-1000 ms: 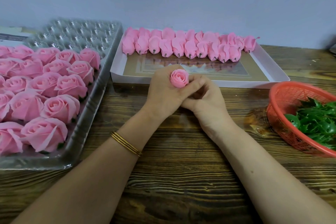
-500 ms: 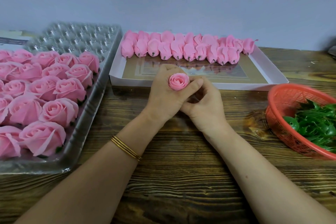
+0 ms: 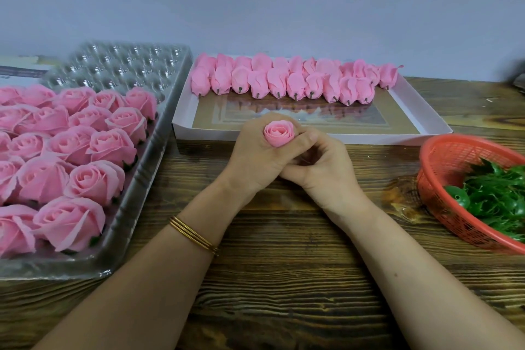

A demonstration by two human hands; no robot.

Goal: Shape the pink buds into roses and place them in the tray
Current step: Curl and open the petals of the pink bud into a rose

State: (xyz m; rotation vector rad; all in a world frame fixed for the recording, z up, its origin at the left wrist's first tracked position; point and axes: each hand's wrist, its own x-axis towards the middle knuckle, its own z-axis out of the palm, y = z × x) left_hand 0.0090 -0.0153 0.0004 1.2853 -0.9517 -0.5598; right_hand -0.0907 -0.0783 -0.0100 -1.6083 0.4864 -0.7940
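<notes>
A small pink bud (image 3: 278, 133) stands upright in my left hand (image 3: 253, 159), whose fingers and thumb curl round its lower part. My right hand (image 3: 322, 169) is tucked against the left from the right, its fingers curled under the bud's base; what they hold there is hidden. Several finished pink roses (image 3: 85, 148) fill the near part of the clear plastic tray (image 3: 125, 65) on the left. A row of several closed pink buds (image 3: 284, 81) lies along the back of a white shallow box (image 3: 420, 122).
A red mesh basket (image 3: 443, 156) holding green leaf pieces (image 3: 500, 193) sits at the right edge. The hands rest on a dark wooden table (image 3: 284, 278). A grey wall stands close behind the trays.
The bud has turned slightly in my left hand and its outer petals look a little looser. Both hands stay in the same place on the table.
</notes>
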